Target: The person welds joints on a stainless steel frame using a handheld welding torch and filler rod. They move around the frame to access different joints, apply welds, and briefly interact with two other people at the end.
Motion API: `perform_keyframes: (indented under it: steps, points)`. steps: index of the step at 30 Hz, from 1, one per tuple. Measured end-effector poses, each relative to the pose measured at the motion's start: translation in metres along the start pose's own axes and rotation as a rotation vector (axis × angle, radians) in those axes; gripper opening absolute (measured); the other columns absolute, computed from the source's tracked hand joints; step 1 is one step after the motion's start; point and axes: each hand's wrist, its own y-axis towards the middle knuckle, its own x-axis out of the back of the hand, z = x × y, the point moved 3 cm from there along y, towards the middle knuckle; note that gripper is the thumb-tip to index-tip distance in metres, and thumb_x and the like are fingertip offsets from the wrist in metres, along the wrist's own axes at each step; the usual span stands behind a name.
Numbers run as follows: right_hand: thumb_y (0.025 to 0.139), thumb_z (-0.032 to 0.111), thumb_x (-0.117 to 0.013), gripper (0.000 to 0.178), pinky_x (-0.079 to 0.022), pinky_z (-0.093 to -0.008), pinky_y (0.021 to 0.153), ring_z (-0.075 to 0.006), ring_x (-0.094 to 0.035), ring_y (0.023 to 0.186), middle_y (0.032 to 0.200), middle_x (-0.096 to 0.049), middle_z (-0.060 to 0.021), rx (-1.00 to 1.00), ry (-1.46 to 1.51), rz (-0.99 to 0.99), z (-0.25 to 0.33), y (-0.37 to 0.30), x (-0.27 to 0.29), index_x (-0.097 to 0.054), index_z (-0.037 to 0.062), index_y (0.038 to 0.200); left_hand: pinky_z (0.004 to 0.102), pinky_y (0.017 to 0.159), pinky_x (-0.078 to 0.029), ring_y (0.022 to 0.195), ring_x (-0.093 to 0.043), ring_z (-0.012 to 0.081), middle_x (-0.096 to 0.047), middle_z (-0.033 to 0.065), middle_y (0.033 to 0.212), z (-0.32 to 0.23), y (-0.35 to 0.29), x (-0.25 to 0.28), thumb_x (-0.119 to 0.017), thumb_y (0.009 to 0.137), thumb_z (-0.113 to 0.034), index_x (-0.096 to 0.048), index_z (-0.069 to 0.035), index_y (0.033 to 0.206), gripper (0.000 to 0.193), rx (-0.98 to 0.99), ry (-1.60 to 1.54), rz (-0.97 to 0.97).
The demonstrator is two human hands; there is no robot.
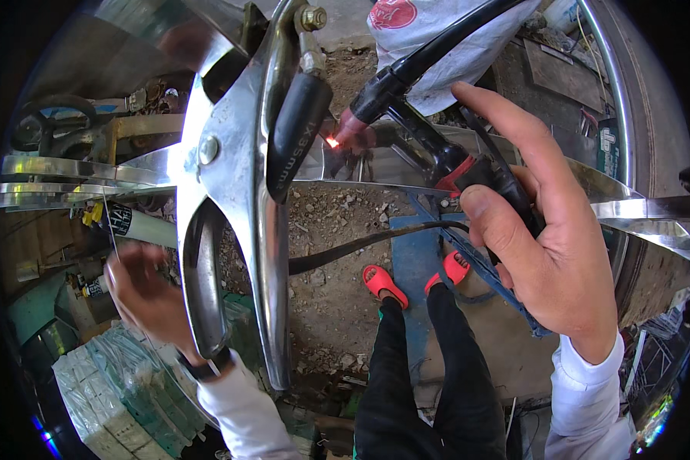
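Note:
My right hand (540, 222) is wrapped round the handle of a black TIG welding torch (437, 146), its index finger stretched along the top. The torch's pinkish nozzle points at a small bright red-orange glow on a shiny metal strip (395, 170). At the left, my left hand (142, 287), slightly blurred, closes on a thin metal rod (110, 222) that runs up and down past the fingers. Between the hands, very near the camera, a large chrome earth clamp (226, 161) hides part of the strip. A black cable lug sleeve (299, 130) is bolted to the clamp.
A black cable (353, 249) crosses below the strip toward the torch. Pink slippers (385, 285) stand on rubble and a blue board (412, 322). Plastic-wrapped stacks (123, 391) lie lower left. A white sack (452, 57) is beyond the torch; a curved metal tube (613, 92) rises far right.

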Motion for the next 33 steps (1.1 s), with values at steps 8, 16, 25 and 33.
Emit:
perform_keyframes:
  steps: [8,16,25,33]
  points:
    - [0.097,0.016,-0.06,0.057,-0.041,-0.0212,0.055,-0.0034,-0.051,0.061,0.086,-0.063,-0.0021,-0.043,0.015,0.001,0.005,-0.001,-0.002,-0.048,0.0079,0.153,0.0279,0.069,-0.053,0.076,-0.066,0.0138,-0.071,0.0082,0.085,0.061,0.098,-0.098,-0.051,0.108,-0.022,-0.071,0.002,0.101,0.032,0.129,-0.126,0.383]
    - [0.098,0.017,-0.061,0.056,-0.044,-0.0219,0.06,-0.0037,-0.052,0.064,0.096,-0.066,-0.0038,-0.234,-0.034,-0.036,0.015,-0.001,-0.003,-0.048,0.0077,0.152,0.0245,0.062,-0.05,0.068,-0.062,0.009,-0.07,0.0057,0.079,0.03,0.064,-0.126,-0.057,0.106,-0.022,-0.072,0.001,0.096,0.029,0.26,-0.127,0.275]
    - [0.098,0.018,-0.062,0.058,-0.049,-0.0227,0.066,-0.005,-0.057,0.072,0.138,-0.059,-0.0087,-0.086,-0.043,-0.022,0.006,0.0,-0.004,-0.048,0.0068,0.153,0.0244,0.065,-0.048,0.069,-0.059,0.0082,-0.069,0.0054,0.079,0.04,0.067,-0.127,-0.057,0.105,-0.022,-0.071,0.001,0.094,0.029,0.165,-0.111,0.277]
    - [0.098,0.015,-0.061,0.057,-0.046,-0.0219,0.059,-0.0034,-0.052,0.063,0.127,-0.064,-0.0069,-0.163,-0.004,-0.031,0.013,-0.003,-0.005,-0.048,0.0068,0.153,0.0248,0.065,-0.047,0.068,-0.057,0.0077,-0.068,0.0048,0.079,0.041,0.074,-0.124,-0.057,0.105,-0.022,-0.071,0.001,0.093,0.029,0.142,-0.085,0.304]
